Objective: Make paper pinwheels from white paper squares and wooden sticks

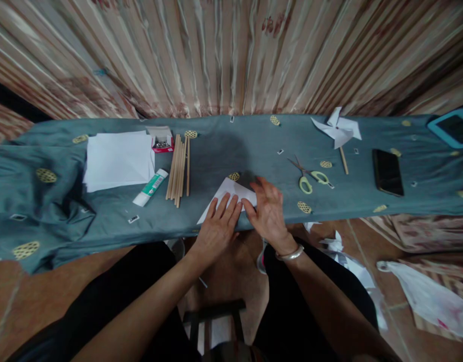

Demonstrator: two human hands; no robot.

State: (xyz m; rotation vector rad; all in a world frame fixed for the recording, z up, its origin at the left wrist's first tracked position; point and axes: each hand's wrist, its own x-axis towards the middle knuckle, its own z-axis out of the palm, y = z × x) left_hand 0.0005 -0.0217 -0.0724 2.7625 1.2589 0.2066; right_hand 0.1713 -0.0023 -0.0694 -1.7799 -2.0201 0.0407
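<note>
the person's forearms (141,301) lie nearest, reaching to a cloth-covered table (261,138). the paper (227,187), triangular in outline, rests beneath the hands at the table's near edge, seemingly for easy reach. the left hand (218,221) lies flat on it, fingers extended, presumably to prevent sliding. the right hand (269,213) curves over the right corner, apparently for control; whether it pinches cannot be told. the hands sit close together. left of them, sticks (173,171) and stacked sheets (118,161) appear grouped as supplies; right of them, scissors (303,171) lie apart, probably leaving working room.
</note>
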